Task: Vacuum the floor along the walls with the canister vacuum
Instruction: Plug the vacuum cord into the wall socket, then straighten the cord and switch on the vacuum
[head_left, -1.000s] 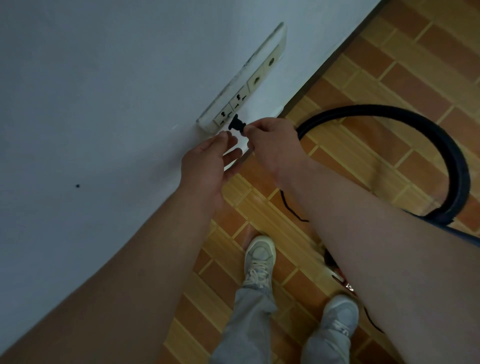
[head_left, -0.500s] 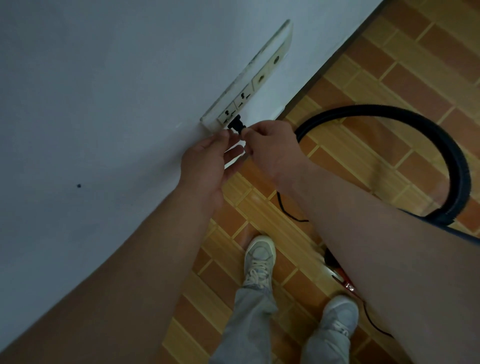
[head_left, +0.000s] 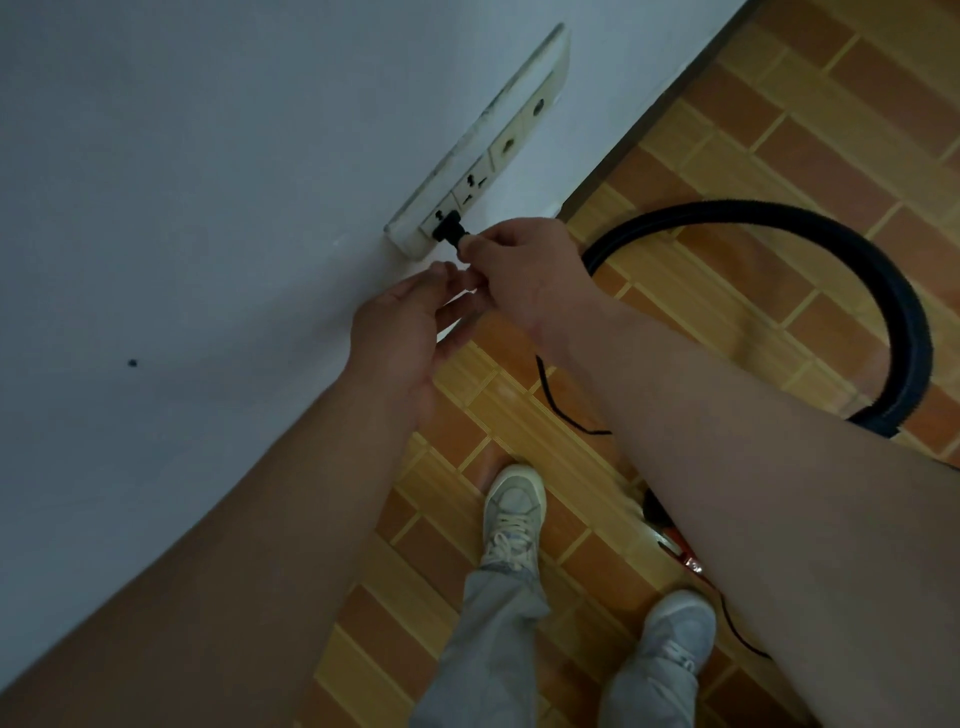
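White wall (head_left: 208, 208) fills the upper left; tiled floor (head_left: 779, 130) fills the right. My right hand (head_left: 524, 275) pinches the plug (head_left: 448, 228) at the lowest socket of the strip (head_left: 498, 145), centre frame, to get power. My left hand (head_left: 405, 322) hovers just beside it, fingers relaxed and empty. The hose (head_left: 883, 312) loops at right.

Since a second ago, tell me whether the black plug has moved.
Yes. The black plug, held by the right hand, has closed onto the nearest outlet of the socket strip.
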